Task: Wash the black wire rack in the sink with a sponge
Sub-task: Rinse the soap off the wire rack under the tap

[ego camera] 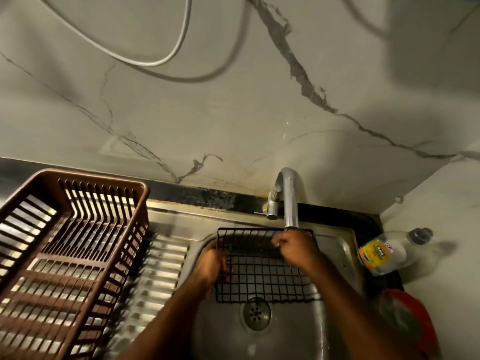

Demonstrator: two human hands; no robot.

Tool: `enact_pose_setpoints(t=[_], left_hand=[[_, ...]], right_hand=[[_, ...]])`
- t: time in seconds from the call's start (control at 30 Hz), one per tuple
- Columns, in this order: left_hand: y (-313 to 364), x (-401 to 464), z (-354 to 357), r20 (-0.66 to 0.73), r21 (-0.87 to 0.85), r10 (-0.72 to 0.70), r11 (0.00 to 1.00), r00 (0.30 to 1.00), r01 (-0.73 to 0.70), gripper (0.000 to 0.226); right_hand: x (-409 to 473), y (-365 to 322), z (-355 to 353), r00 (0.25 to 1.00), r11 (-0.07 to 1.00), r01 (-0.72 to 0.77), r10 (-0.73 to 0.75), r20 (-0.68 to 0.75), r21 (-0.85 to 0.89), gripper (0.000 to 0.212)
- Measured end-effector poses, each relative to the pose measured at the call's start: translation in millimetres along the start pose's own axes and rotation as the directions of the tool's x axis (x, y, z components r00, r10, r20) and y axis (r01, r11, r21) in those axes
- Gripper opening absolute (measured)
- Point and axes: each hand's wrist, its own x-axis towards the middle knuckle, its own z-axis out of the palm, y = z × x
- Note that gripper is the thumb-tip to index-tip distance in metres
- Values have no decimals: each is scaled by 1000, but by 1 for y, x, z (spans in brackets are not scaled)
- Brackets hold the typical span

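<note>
The black wire rack (262,279) is held flat over the steel sink (335,250), just below the tap spout. My left hand (211,266) grips the rack's left edge, fingers curled round the wires. My right hand (294,249) lies on the rack's upper right part under the spout, its fingers curled against the wires; whether it holds anything there is hidden. No sponge shows in the frame. The sink's drain (255,313) lies below the rack's near edge.
A chrome tap (289,201) rises behind the sink. A brown plastic dish basket (67,255) stands on the ribbed draining board (158,271) at left. A clear dish-soap bottle (387,252) lies on its side at right, a red object (407,318) near it.
</note>
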Motion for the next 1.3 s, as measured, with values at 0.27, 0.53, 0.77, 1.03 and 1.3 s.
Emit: enact_pose_setpoints(t=[0.27, 0.53, 0.77, 1.03, 1.3], left_hand=[[-7, 0, 32, 42, 79, -25, 997, 999, 21, 26], [-5, 5, 13, 78, 144, 46, 988, 996, -57, 48], [-8, 11, 7, 33, 110, 37, 993, 999, -40, 46], [-15, 1, 20, 117, 140, 14, 990, 993, -31, 54], [-4, 1, -5, 51, 72, 123, 989, 991, -127, 50]], right_hand=[[-7, -41, 20, 992, 955, 116, -126, -19, -272, 9], [3, -20, 26, 995, 998, 54, -57, 78, 39, 30], [-5, 0, 5, 980, 945, -175, 141, -138, -276, 12], [1, -56, 39, 978, 979, 205, -205, 49, 4, 30], [6, 28, 8, 978, 980, -190, 194, -83, 52, 17]])
